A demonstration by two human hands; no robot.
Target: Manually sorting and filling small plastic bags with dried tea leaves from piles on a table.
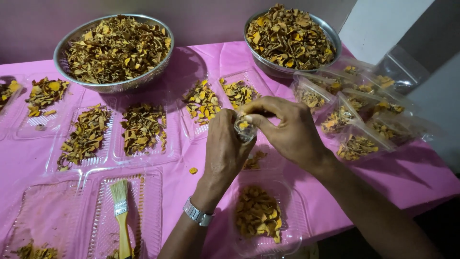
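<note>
On the far left of the pink tablecloth (pixel 191 192), clear ribbed plastic trays (pixel 86 139) are lying open with heaps of dried orange-brown chips in them, and a large round steel colander (pixel 62 48) heaped with the same chips is standing behind them. Nearer the front, a wooden-handled paintbrush (pixel 120 216) is resting in an almost bare tray, bristles pointing away.

At the centre, the left hand (pixel 223 148), with a steel wristwatch (pixel 197 212) on its wrist, is curling closed around a small clear plastic container (pixel 244 128) and holding it upright above a chip-filled tray (pixel 258 216). The right hand (pixel 287 127) is coming in from the right, fingertips pinched together right at the container's mouth over a yellow chip; whether they are gripping that chip cannot be told. Both hands are touching the container, which is sitting between them, the left beneath, the right above.

To the right, a second steel bowl (pixel 330 41) and a cluster of closed clear packs (pixel 357 144) are sitting.
</note>
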